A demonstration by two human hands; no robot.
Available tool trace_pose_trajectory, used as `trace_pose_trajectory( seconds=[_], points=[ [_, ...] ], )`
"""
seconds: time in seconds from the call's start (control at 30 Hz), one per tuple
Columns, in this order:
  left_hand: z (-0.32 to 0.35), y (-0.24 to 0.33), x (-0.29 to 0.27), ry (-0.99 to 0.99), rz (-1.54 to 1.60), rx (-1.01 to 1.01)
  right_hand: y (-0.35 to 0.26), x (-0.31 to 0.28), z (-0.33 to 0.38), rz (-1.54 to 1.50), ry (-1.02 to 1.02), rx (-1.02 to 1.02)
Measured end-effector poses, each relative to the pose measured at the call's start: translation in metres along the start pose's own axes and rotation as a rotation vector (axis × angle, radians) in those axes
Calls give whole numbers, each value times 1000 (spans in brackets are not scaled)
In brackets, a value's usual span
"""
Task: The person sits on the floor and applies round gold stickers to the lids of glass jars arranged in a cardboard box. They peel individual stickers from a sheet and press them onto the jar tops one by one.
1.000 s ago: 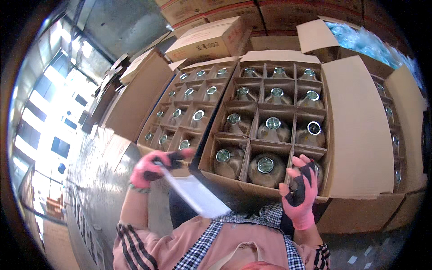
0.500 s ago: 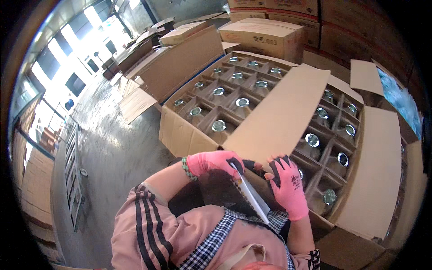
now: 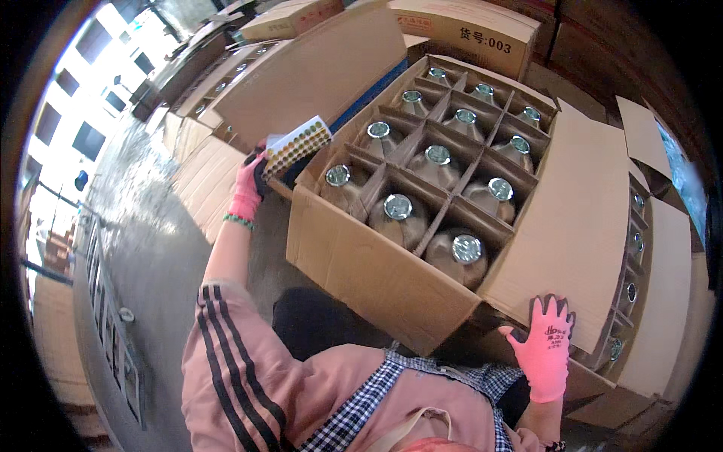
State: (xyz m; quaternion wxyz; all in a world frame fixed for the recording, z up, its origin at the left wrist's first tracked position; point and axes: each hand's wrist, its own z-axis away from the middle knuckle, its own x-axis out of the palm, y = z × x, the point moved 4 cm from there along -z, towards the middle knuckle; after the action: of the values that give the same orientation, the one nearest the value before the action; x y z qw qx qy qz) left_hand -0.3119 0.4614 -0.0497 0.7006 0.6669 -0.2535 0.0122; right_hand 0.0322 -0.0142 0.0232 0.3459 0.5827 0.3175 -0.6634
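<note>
My left hand [image 3: 248, 184], in a pink and black work glove, is stretched out at the left side of an open carton [image 3: 354, 275]. It grips a stack of sticker sheets [image 3: 300, 143] with rows of small round gold and dark dots; the fingertips are partly hidden. Cardboard dividers [image 3: 446, 202] split the carton into cells, each with a clear glass bottle [image 3: 397, 211] whose round top faces up. My right hand [image 3: 544, 350], gloved alike, lies with spread fingers on the near end of a cardboard flap [image 3: 576, 226] and holds nothing.
A second open carton with bottles [image 3: 631, 294] stands on the right, beyond the flap. Closed cartons [image 3: 467, 34] are stacked at the back. A raised flap [image 3: 309, 83] leans out at the far left of the carton. A metal ladder-like frame [image 3: 113, 324] lies on the concrete floor.
My left hand has swung from in front of my chest out to the left with the sticker sheets. My right hand has opened wider on the flap. The view has shifted nearer the left carton.
</note>
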Motion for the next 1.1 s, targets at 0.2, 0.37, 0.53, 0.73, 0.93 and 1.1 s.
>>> trace_pose_trajectory(
  seconds=[0.2,0.37,0.53,0.73,0.93,1.1],
  points=[
    [-13,-33,-82,-29,321,-59,-61,29,-39,86,-175,215],
    [-1,-42,-67,-389,716,-17,-73,45,-46,179,-177,380],
    [-2,-46,-59,-732,779,158,-67,62,-47,216,-95,396],
    [2,-44,-56,-632,925,-95,-68,63,-44,257,-120,370],
    [11,-40,-67,-420,683,-25,-73,65,-41,195,-72,330],
    [38,-47,-155,120,137,-88,-79,57,-39,122,-90,340]
  ],
)
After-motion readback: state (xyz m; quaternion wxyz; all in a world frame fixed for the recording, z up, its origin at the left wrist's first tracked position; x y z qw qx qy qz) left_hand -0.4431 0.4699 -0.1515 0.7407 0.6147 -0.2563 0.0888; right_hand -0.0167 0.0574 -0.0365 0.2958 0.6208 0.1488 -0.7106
